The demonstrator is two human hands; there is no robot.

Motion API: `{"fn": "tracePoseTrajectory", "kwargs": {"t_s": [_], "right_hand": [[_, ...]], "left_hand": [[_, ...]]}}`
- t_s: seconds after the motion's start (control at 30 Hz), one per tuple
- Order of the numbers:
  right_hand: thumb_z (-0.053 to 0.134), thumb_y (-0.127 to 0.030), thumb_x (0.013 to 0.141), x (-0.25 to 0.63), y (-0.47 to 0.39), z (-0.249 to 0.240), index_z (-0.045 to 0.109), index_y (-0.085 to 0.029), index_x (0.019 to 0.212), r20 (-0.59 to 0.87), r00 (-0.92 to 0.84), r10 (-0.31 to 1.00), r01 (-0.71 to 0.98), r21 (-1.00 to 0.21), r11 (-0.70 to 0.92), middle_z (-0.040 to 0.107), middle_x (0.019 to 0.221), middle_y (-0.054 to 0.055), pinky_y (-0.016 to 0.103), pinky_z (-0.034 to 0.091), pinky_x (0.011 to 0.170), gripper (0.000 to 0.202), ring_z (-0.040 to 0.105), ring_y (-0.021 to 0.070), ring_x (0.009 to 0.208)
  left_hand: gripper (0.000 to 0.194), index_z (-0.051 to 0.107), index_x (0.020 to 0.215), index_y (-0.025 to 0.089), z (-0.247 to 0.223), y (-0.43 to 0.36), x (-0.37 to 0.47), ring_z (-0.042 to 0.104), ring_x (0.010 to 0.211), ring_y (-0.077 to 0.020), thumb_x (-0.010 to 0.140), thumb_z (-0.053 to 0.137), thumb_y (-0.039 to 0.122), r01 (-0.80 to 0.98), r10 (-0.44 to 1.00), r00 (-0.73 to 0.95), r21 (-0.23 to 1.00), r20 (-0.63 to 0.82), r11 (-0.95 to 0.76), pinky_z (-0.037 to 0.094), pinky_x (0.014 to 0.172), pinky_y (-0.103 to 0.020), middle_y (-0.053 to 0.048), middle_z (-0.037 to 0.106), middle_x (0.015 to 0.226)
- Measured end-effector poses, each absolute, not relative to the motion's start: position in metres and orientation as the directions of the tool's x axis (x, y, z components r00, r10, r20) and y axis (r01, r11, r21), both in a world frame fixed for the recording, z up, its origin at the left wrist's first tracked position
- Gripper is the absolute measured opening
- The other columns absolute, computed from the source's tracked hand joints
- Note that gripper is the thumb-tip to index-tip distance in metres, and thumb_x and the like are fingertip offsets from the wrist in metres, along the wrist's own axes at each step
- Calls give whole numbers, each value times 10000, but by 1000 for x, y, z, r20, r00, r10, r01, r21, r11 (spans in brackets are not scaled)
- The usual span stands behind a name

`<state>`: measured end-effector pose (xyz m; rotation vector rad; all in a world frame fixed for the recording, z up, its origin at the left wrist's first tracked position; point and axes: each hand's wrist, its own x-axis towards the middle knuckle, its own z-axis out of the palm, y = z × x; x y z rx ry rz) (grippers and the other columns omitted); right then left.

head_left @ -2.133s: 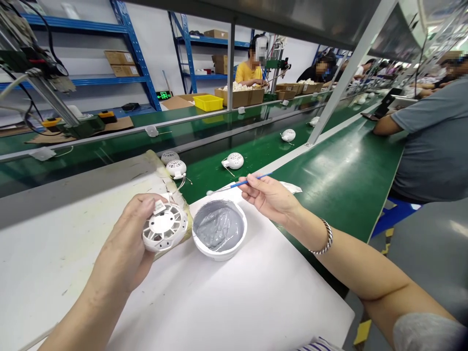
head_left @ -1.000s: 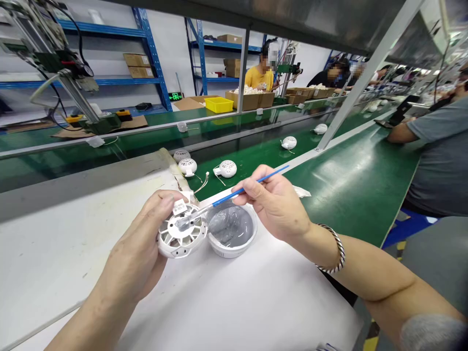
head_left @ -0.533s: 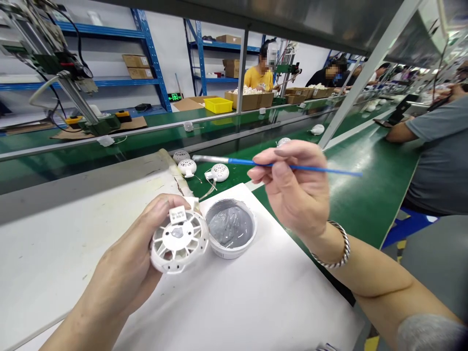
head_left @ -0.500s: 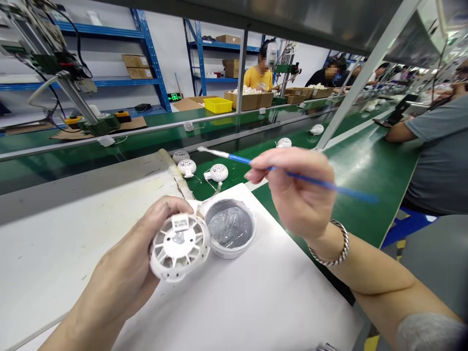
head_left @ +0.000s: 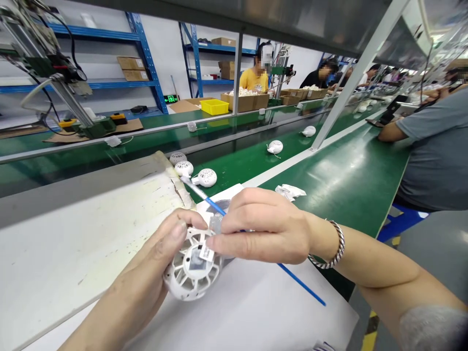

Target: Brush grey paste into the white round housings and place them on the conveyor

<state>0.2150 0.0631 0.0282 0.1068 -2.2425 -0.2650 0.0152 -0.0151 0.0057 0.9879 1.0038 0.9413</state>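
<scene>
My left hand (head_left: 153, 265) is closed around the edge of a white round fan housing (head_left: 183, 291) with spoke-like slots. On the housing's hub are a grey smear and a small white printed label (head_left: 207, 252), set at a slant. My right hand (head_left: 268, 226) holds a thin blue-handled brush (head_left: 303, 285), its pale tip pointing up and left, away from the housing. The thumb of that hand touches the label. Behind my fingers, a tub of grey paste (head_left: 218, 206) is mostly hidden.
Several white fan units (head_left: 207, 178) lie on the green conveyor belt (head_left: 241, 168). White paper (head_left: 263, 307) covers the work surface, beside a worn white board (head_left: 91, 219). Crumpled white paper (head_left: 290, 191) is at the right. A metal post (head_left: 351, 87) stands ahead; a co-worker (head_left: 438, 151) sits right.
My right hand has come down and left to the housing, bringing the brush along, and now touches the label. The label has turned and shifted toward the hub. The tub is now mostly covered.
</scene>
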Motion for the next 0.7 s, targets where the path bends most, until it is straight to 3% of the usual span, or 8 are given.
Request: {"fn": "tracePoseTrajectory", "kwargs": {"t_s": [0.13,0.33,0.7], "right_hand": [[535,-65,889,210,55,19,688,-64,869,841,-538,-57,134,153,979,681,755,69,286,500,575,154,566,134,678],[446,-55,900,207,49,9,666,-68,873,842,-523,-133,205,276,939,667,732,50,289,499,540,222,554,146,660],[457,-97,921,213,48,6,682,-62,996,788,-610,-84,180,241,954,691,793,44,298,564,644,239,590,160,723]], "left_hand": [[431,494,1013,332,4,-18,27,536,714,-147,705,746,497,-60,998,2,996,-69,69,432,588,-230,28,568,887],[434,470,1076,310,-10,-15,27,536,730,-167,736,730,380,-8,995,-61,996,83,-84,457,601,-265,-22,571,980],[483,478,1008,375,-8,-12,20,548,869,-170,652,802,336,-89,997,-29,994,-68,65,480,696,-228,45,550,1115]]}}
